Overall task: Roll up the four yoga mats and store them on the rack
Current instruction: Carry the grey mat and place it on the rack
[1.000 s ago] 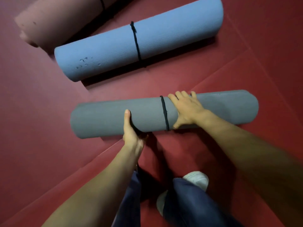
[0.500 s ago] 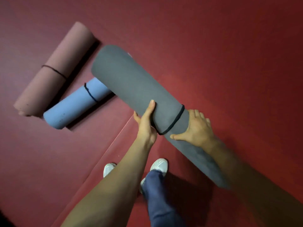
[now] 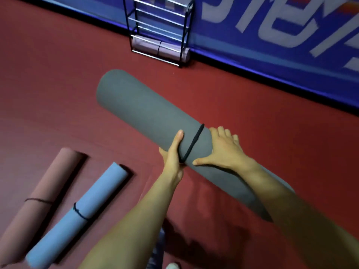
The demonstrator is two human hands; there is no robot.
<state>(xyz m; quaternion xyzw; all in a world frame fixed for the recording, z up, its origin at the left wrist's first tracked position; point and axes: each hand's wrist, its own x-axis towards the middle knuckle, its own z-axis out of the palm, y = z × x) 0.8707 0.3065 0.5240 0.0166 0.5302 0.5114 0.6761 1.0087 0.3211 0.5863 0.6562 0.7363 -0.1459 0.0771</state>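
I hold a rolled grey yoga mat (image 3: 147,113) off the floor, tied with a black band near its middle. My left hand (image 3: 172,156) grips it from below beside the band, and my right hand (image 3: 223,150) grips it on the other side. A rolled blue mat (image 3: 77,212) and a rolled pink mat (image 3: 40,195) lie on the red floor at lower left, each tied with a band. A black wire rack (image 3: 161,30) stands against the wall ahead, with a pale purple rolled mat (image 3: 159,48) on its bottom shelf.
A blue wall banner (image 3: 272,35) with white lettering runs along the far edge of the red floor (image 3: 58,84). My shoe (image 3: 172,265) shows at the bottom edge.
The grey mat went from lying on the floor to lifted in both hands. My view has swung up toward the rack and wall; the blue and pink mats now sit at lower left.
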